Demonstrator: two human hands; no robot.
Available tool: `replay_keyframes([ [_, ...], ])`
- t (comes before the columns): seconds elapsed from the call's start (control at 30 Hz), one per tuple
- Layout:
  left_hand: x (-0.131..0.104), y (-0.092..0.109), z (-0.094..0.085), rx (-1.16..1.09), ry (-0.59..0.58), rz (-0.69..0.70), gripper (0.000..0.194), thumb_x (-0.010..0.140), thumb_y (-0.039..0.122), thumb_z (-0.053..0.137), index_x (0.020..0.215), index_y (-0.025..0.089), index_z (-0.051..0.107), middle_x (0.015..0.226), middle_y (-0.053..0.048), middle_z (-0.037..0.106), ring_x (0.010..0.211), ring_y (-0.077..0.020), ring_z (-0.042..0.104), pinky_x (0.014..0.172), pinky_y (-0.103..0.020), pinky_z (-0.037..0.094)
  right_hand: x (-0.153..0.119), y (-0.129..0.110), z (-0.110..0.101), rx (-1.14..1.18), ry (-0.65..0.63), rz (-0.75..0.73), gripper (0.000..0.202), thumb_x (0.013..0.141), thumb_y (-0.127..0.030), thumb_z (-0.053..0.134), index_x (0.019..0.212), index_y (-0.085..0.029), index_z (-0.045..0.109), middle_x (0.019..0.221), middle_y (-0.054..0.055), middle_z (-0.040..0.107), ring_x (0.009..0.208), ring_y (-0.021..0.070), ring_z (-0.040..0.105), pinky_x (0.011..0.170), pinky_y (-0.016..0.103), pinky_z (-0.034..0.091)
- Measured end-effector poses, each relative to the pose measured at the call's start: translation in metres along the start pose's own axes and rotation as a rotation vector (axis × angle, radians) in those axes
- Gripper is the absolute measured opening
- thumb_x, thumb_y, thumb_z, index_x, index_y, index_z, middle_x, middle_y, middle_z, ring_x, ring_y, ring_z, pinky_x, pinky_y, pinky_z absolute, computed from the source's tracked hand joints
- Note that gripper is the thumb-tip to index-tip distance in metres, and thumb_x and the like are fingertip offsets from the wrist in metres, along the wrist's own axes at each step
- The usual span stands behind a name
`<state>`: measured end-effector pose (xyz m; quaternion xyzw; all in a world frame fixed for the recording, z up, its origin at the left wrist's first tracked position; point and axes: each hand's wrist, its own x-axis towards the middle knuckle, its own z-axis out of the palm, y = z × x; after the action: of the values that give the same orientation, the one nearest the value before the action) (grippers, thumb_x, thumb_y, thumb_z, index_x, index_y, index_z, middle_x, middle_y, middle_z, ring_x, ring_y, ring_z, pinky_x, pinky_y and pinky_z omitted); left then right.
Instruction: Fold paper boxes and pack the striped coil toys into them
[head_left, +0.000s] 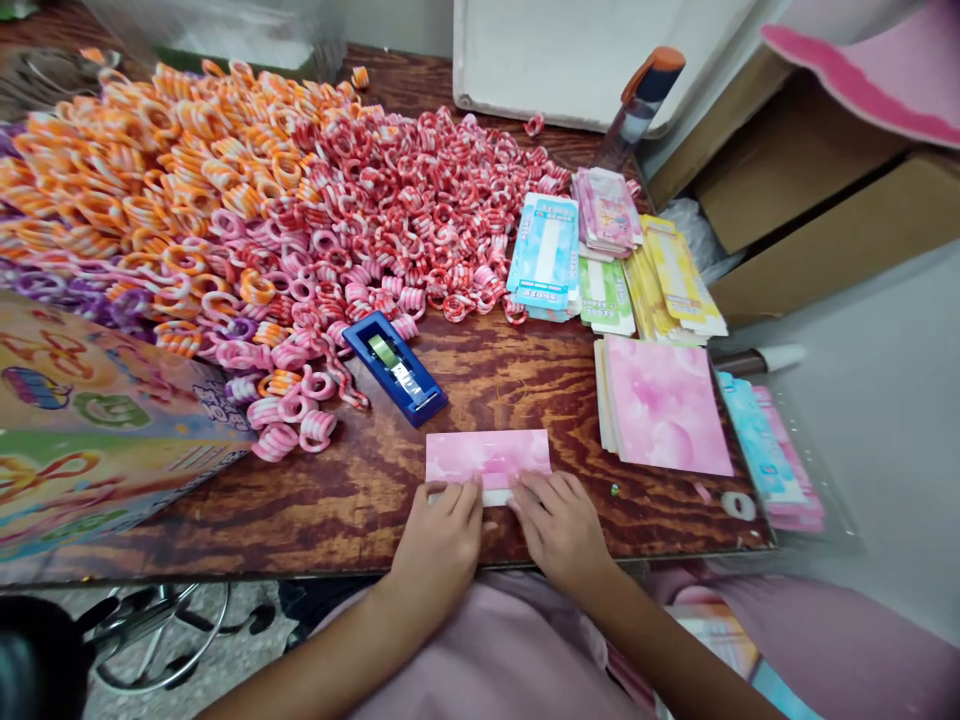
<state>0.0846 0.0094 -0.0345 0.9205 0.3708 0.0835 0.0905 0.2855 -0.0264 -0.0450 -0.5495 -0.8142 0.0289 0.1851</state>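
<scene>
A pink printed paper [487, 455] lies near the table's front edge, with a white strip showing along its lower side. My left hand [446, 525] has its closed fingers on the paper's lower left part. On the lower right part, the fingers of my right hand [559, 520] are pressed together. Both hands grip the paper at its near edge, a small gap between them; the thumbs are mostly hidden. A blue tape dispenser [397, 368] rests just beyond the paper to the left. Right of the hands is a stack of pink square cards [666, 400].
A big heap of orange, red, pink and purple coiled rings [315, 190] covers the back left. A printed box [112, 430] stands at the left. Coloured card stacks [547, 250] and a bottle [637, 110] are at the back right. A white tray [585, 60] is behind.
</scene>
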Motion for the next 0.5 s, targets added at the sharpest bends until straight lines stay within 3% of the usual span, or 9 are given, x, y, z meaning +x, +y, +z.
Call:
replay_keyframes([
  [0.1, -0.008, 0.004, 0.001, -0.019, -0.006, -0.018, 0.028, 0.106, 0.027, 0.054, 0.121, 0.008, 0.069, 0.11, -0.014, 0.07, 0.1, -0.027, 0.062, 0.086, -0.042, 0.046, -0.008, -0.005, -0.003, -0.012, -0.038, -0.015, 0.031, 0.105, -0.015, 0.049, 0.127, -0.006, 0.068, 0.122, 0.02, 0.074, 0.112, 0.0307, 0.062, 0.097, 0.047, 0.046],
  [0.23, -0.004, -0.006, -0.003, -0.044, -0.002, -0.047, 0.031, 0.104, 0.025, 0.057, 0.129, 0.008, 0.065, 0.104, -0.012, 0.07, 0.094, -0.0265, 0.062, 0.08, -0.041, 0.047, -0.006, -0.006, -0.007, 0.008, -0.077, 0.013, 0.031, 0.103, -0.014, 0.05, 0.126, -0.007, 0.069, 0.119, 0.021, 0.074, 0.104, 0.0318, 0.063, 0.087, 0.047, 0.05],
  [0.33, 0.007, -0.018, -0.008, -0.062, 0.001, -0.06, 0.021, 0.1, 0.024, 0.065, 0.119, 0.016, 0.067, 0.102, -0.008, 0.069, 0.092, -0.0258, 0.061, 0.077, -0.039, 0.048, 0.006, 0.001, -0.015, 0.07, -0.102, 0.055, 0.026, 0.101, -0.015, 0.056, 0.123, -0.011, 0.069, 0.112, 0.017, 0.073, 0.095, 0.0291, 0.061, 0.08, 0.045, 0.051],
  [0.5, 0.017, -0.021, -0.012, -0.058, 0.031, -0.074, 0.004, 0.096, 0.017, 0.067, 0.1, 0.018, 0.065, 0.094, -0.005, 0.07, 0.088, -0.0258, 0.063, 0.075, -0.039, 0.05, 0.023, 0.019, -0.031, 0.166, -0.143, 0.037, 0.028, 0.093, -0.009, 0.068, 0.119, -0.019, 0.07, 0.11, 0.009, 0.069, 0.102, 0.0274, 0.06, 0.09, 0.044, 0.055],
])
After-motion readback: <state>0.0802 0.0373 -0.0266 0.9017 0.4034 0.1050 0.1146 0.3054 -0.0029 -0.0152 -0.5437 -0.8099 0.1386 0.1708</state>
